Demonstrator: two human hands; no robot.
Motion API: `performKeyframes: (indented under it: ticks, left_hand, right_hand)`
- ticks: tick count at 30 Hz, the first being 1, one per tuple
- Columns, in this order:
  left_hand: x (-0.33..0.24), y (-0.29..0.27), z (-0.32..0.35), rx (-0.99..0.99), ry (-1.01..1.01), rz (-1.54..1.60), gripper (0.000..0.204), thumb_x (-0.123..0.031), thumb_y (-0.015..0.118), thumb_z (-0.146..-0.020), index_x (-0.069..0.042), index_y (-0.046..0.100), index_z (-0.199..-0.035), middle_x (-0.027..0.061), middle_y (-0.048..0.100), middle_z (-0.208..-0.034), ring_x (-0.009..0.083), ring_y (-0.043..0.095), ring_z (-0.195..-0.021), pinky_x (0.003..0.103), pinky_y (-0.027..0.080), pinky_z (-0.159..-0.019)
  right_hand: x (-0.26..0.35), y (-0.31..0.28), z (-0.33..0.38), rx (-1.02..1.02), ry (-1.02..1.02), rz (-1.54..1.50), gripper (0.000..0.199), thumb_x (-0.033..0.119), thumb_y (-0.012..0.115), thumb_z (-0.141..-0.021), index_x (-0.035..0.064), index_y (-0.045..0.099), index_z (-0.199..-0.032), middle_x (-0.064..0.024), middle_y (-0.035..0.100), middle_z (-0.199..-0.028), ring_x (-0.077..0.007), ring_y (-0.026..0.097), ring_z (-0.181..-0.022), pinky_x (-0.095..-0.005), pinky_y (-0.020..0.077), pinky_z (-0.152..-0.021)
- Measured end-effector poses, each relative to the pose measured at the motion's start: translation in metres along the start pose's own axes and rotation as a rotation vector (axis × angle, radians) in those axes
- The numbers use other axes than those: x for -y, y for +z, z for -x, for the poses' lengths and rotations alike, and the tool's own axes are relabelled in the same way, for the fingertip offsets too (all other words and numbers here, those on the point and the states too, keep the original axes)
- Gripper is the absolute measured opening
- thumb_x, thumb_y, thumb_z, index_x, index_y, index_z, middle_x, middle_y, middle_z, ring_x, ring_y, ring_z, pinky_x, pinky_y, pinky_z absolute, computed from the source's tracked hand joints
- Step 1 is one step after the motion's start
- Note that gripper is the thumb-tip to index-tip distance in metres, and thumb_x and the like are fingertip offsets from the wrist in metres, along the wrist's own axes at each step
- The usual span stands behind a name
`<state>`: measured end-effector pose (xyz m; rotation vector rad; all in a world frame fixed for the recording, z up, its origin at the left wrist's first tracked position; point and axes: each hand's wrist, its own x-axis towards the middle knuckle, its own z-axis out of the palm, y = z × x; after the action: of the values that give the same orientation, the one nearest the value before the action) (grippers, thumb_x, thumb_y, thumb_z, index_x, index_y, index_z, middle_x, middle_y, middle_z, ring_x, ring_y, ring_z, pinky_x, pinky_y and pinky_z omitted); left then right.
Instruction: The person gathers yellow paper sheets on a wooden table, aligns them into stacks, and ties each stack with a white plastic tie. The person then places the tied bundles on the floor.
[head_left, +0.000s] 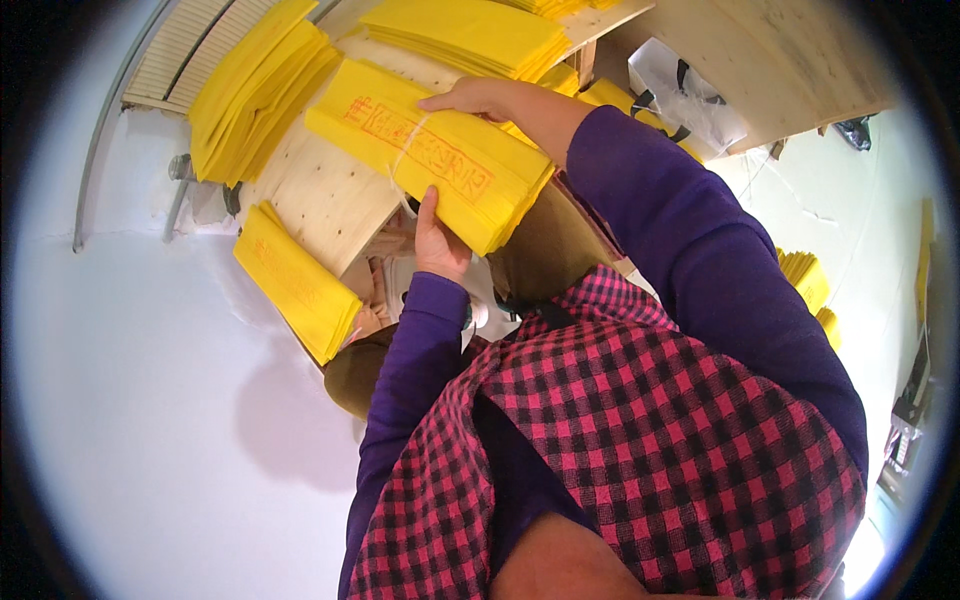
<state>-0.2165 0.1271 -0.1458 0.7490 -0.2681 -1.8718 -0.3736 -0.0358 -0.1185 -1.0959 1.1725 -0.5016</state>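
A thick bundle of folded yellow paper with red printing on top lies slantwise between my two hands. Around its middle runs a thin white band. My left hand grips the near edge, thumb up along the side and the other fingers hidden below. Over the far edge reaches my right hand, its thumb lying on the top face and its fingers mostly out of sight. The bundle's left part is over a pale wooden board.
Several yellow paper stacks surround the work: a tall one at far left, a wide one at the back, and a printed one at the board's near left. Clear plastic wrapping sits at back right, below a wooden panel.
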Motion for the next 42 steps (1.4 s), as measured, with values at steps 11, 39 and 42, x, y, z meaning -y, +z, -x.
performKeyframes:
  ticks: [11, 39, 42]
  left_hand:
    - [0.004, -0.018, -0.015, 0.019, 0.023, 0.009, 0.049, -0.026, 0.062, -0.085, -0.007, 0.045, -0.127, 0.0079, 0.051, -0.127, 0.0262, 0.047, -0.117, 0.039, 0.035, -0.101]
    - [-0.047, 0.071, 0.076, 0.303, 0.451, -0.677, 0.074, -0.004, 0.069, -0.072, 0.0, 0.031, -0.135, 0.0105, 0.048, -0.127, 0.0211, 0.048, -0.114, 0.033, 0.038, -0.098]
    - [-0.045, 0.096, 0.085, 0.424, 0.356, -0.819, 0.076, -0.006, 0.071, -0.071, 0.0, 0.031, -0.134, 0.0107, 0.049, -0.125, 0.0216, 0.049, -0.114, 0.033, 0.039, -0.097]
  right_hand:
    - [-0.018, -0.004, -0.013, -0.008, 0.025, -0.132, 0.056, 0.044, 0.071, -0.075, -0.0012, 0.06, -0.107, -0.0127, 0.064, -0.1, -0.0212, 0.063, -0.082, -0.0335, 0.0506, -0.067]
    - [0.028, 0.001, 0.193, 0.339, -0.697, -0.562, 0.076, 0.034, 0.072, -0.076, -0.0024, 0.036, -0.132, -0.0153, 0.05, -0.127, -0.0241, 0.052, -0.114, -0.0356, 0.0429, -0.096]
    - [0.001, -0.005, 0.233, 0.26, -0.769, -0.641, 0.076, 0.03, 0.074, -0.074, -0.001, 0.037, -0.132, -0.0142, 0.049, -0.129, -0.0239, 0.049, -0.117, -0.0361, 0.0409, -0.098]
